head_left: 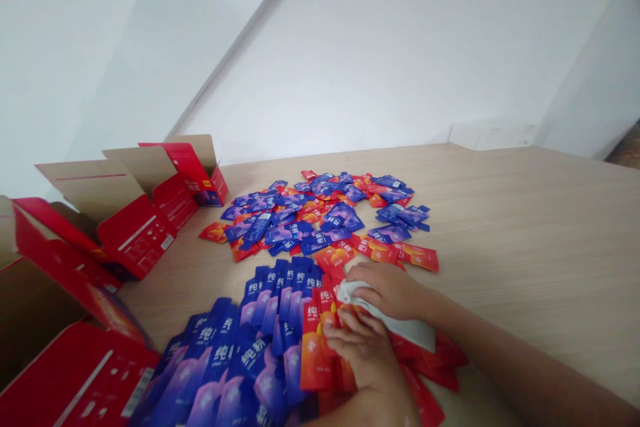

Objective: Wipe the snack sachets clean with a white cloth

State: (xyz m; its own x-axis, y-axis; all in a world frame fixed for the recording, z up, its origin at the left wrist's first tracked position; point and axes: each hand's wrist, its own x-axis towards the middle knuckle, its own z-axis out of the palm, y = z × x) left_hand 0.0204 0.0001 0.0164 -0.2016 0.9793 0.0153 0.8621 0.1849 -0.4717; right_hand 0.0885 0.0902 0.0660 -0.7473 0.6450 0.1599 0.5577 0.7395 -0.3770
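Note:
My right hand (393, 290) lies curled over a crumpled white cloth (410, 330), which trails toward my wrist. It rests on a row of red sachets (315, 353) at the near edge of the table. Just below it, my left hand (363, 350) has its fingers bent down onto those red sachets, gripping them. Overlapping rows of blue sachets (260, 347) lie to the left of both hands. Beyond the hands, a loose heap of mixed blue and red sachets (320, 217) covers the middle of the wooden table (525, 240).
Several open red cardboard boxes (135, 227) with raised brown flaps stand along the left side, and one (75, 373) lies at the near left corner. A white wall rises behind the table. A low white block (493, 135) sits at the far edge.

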